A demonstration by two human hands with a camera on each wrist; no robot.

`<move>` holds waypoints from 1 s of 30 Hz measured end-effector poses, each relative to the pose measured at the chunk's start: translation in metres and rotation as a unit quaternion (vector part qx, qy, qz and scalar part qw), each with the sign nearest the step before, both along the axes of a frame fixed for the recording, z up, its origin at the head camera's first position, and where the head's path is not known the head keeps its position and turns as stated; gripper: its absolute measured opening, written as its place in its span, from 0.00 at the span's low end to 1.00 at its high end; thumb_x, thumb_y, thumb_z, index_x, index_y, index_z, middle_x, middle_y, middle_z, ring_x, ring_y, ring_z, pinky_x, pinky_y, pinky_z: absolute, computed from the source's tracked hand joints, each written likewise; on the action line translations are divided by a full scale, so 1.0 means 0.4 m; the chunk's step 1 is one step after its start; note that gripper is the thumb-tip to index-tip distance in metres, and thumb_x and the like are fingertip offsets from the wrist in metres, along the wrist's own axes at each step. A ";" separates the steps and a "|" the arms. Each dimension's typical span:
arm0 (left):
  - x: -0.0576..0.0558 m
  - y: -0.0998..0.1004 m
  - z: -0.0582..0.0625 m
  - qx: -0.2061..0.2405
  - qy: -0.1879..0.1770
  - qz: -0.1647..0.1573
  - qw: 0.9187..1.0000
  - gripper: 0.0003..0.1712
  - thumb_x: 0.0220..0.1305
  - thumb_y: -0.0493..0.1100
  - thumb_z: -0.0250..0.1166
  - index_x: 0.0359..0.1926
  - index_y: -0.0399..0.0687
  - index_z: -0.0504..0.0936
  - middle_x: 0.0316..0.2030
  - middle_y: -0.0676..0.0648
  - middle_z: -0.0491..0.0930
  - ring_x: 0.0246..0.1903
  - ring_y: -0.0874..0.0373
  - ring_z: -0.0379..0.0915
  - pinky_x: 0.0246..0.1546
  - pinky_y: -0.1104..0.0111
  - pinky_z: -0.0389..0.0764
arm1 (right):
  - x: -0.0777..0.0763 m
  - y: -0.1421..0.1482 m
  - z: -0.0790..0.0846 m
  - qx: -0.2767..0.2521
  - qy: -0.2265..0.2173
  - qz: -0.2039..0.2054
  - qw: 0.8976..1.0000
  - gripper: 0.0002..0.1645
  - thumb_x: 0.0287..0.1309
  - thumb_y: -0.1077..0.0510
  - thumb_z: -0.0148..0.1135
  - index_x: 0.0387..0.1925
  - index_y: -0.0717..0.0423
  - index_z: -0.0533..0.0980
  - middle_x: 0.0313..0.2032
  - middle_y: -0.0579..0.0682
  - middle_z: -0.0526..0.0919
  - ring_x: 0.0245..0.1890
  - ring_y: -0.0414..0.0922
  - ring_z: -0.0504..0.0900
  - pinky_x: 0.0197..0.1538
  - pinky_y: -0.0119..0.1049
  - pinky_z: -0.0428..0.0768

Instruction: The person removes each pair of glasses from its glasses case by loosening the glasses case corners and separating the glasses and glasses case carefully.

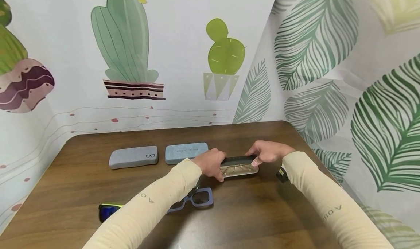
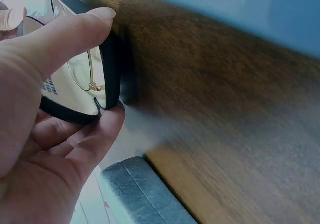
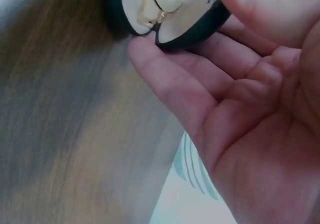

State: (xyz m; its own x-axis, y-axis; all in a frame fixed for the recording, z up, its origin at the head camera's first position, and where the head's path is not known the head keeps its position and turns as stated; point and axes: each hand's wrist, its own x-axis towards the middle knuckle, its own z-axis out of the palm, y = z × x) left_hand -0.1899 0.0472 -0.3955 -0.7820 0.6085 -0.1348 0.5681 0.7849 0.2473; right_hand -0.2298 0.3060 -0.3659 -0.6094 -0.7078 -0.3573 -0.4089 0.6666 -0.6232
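Observation:
A black glasses case [image 1: 237,160] with a pale lining stands partly open near the back right of the table. Thin wire-framed eyeglasses [image 2: 93,86] lie inside it. My left hand [image 1: 212,163] grips the case's left end, the thumb over the front rim and the fingers behind the hinge side. At the opposite end, my right hand [image 1: 267,153] holds it between thumb and fingers. In the right wrist view, a fingertip touches the notch where lid and base meet.
Left of the hands lie a blue case [image 1: 182,152] and a grey case [image 1: 132,158]. Blue-framed glasses [image 1: 201,198] and dark sunglasses [image 1: 106,213] lie nearer the front of the wooden table [image 1: 249,216], partly behind the left sleeve. A printed curtain [image 1: 183,59] hangs behind.

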 end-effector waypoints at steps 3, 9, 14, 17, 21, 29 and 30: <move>0.000 0.000 -0.002 -0.007 -0.001 0.007 1.000 0.38 0.45 0.52 0.86 0.54 0.40 0.83 0.39 0.48 0.86 0.33 0.59 0.76 0.41 0.67 0.82 | -0.004 0.009 -0.002 -0.010 -0.001 -0.009 1.000 0.25 0.63 0.63 0.67 0.59 0.75 0.78 0.47 0.63 0.90 0.43 0.41 0.85 0.52 0.34 0.82; 0.000 0.001 -0.009 -0.011 -0.006 0.021 1.000 0.41 0.42 0.55 0.87 0.54 0.40 0.81 0.39 0.47 0.85 0.35 0.59 0.76 0.42 0.66 0.82 | 0.006 0.021 -0.012 -0.027 0.014 -0.057 0.998 0.24 0.71 0.60 0.62 0.60 0.76 0.77 0.53 0.64 0.88 0.52 0.48 0.87 0.57 0.45 0.85; -0.004 0.002 -0.007 -0.013 -0.005 0.022 1.000 0.38 0.41 0.56 0.87 0.49 0.42 0.82 0.37 0.48 0.84 0.35 0.58 0.76 0.42 0.66 0.82 | 0.027 0.023 -0.018 -0.019 0.104 -0.080 0.991 0.24 0.69 0.56 0.66 0.57 0.70 0.81 0.53 0.62 0.88 0.56 0.54 0.86 0.61 0.54 0.82; -0.007 0.002 -0.007 -0.022 -0.004 0.024 0.999 0.33 0.41 0.56 0.87 0.42 0.44 0.82 0.34 0.50 0.83 0.33 0.58 0.75 0.40 0.66 0.81 | 0.042 0.021 -0.022 -0.022 0.152 -0.091 0.984 0.24 0.67 0.54 0.68 0.56 0.69 0.82 0.54 0.63 0.88 0.58 0.57 0.85 0.62 0.57 0.80; -0.012 0.002 -0.006 -0.027 -0.001 0.025 0.999 0.30 0.41 0.56 0.87 0.37 0.46 0.81 0.31 0.51 0.81 0.31 0.58 0.74 0.37 0.67 0.81 | 0.061 0.014 -0.028 -0.027 0.197 -0.105 0.974 0.25 0.67 0.53 0.69 0.55 0.69 0.82 0.53 0.63 0.88 0.56 0.57 0.86 0.61 0.57 0.80; -0.013 0.005 0.001 -0.031 -0.002 0.026 0.999 0.30 0.40 0.57 0.87 0.36 0.45 0.81 0.30 0.51 0.81 0.31 0.59 0.74 0.37 0.68 0.80 | 0.105 -0.008 -0.028 -0.056 0.300 -0.128 0.944 0.24 0.61 0.56 0.74 0.55 0.64 0.84 0.55 0.59 0.88 0.58 0.58 0.86 0.62 0.56 0.81; -0.013 0.006 0.003 -0.032 -0.003 0.026 0.999 0.30 0.40 0.57 0.87 0.36 0.45 0.81 0.30 0.51 0.80 0.30 0.59 0.73 0.36 0.68 0.80 | 0.112 -0.013 -0.027 -0.061 0.324 -0.120 0.936 0.23 0.59 0.57 0.75 0.54 0.64 0.84 0.54 0.58 0.89 0.58 0.57 0.86 0.62 0.55 0.81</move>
State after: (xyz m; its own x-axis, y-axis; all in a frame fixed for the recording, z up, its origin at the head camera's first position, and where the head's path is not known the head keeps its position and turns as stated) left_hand -0.1950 0.0496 -0.3945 -0.8113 0.5573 -0.1765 0.5250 0.8274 0.1994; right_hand -0.1850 0.3009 -0.3768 -0.8172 -0.5340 0.2168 -0.5749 0.7283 -0.3730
